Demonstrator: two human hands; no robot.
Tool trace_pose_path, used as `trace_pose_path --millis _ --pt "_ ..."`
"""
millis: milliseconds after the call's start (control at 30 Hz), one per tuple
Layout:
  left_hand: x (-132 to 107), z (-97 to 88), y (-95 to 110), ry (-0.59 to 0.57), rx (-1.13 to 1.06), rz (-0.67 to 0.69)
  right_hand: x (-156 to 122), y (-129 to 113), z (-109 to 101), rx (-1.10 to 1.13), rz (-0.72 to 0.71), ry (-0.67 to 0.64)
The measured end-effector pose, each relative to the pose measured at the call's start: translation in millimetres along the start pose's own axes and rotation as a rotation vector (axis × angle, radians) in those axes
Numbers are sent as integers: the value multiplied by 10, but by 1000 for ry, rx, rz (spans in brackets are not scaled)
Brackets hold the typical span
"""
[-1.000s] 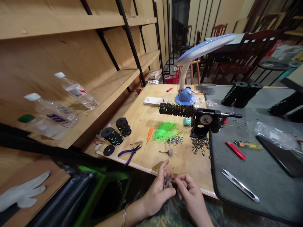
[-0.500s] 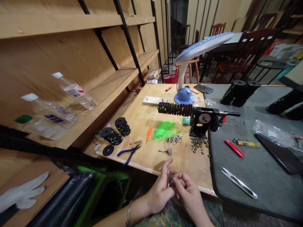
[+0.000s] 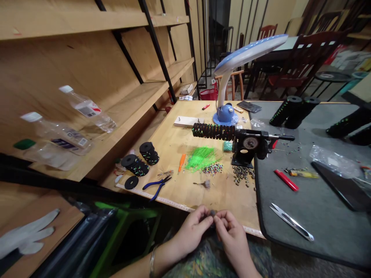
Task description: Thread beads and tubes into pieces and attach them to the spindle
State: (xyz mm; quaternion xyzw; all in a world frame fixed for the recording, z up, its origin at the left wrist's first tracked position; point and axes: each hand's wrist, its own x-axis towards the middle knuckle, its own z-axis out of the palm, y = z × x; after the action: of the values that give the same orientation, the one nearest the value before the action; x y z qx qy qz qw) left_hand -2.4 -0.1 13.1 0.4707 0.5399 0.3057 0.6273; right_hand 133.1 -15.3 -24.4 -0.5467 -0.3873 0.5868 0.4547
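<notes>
Over the table's front edge, my left hand [image 3: 194,231] and my right hand [image 3: 231,231] meet, thumbs and fingers pinched together. Between their fingertips is a small dark grey tuft [image 3: 212,213], mostly covered, its kind unclear. Just beyond my hands lies a grey feathery tuft on a thin stem [image 3: 206,184]. Farther back are a bundle of bright green strands [image 3: 201,158], a pile of multicoloured beads [image 3: 213,168] and a heap of small metal cylinders [image 3: 242,174]. An orange-handled tool [image 3: 181,163] and blue-handled pliers [image 3: 157,187] lie to the left.
A black clamp device [image 3: 248,144] carries a row of black wound discs [image 3: 213,132]. Behind it stands a blue desk lamp [image 3: 225,115]. Black foam spools [image 3: 135,165] sit at the left edge. The grey mat [image 3: 278,231] bears metal snips [image 3: 291,222] and a red stick [image 3: 286,180].
My left fingers have curled in from a more spread pose, and both thumbs now meet at the tuft. The wound discs on the clamp look turned. The camera view has shifted slightly.
</notes>
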Motion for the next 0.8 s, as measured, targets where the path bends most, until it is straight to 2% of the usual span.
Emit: trace_pose_path --millis 100,233,433,567,667,800 --pt "20 20 -60 7 -106 -11 8 30 -10 -1 1 0" --pt "48 37 -85 -43 -282 -49 23 22 -25 38 40 -3" --pt "23 28 -28 0 -223 -59 31 -1 -41 92 66 20" --pt "19 46 -51 46 -289 -131 14 -36 -44 96 66 18" --pt "20 54 -94 28 -325 -163 7 -51 -44 89 66 9" --pt "-3 53 -118 4 -286 -136 4 -29 -39 79 67 1"
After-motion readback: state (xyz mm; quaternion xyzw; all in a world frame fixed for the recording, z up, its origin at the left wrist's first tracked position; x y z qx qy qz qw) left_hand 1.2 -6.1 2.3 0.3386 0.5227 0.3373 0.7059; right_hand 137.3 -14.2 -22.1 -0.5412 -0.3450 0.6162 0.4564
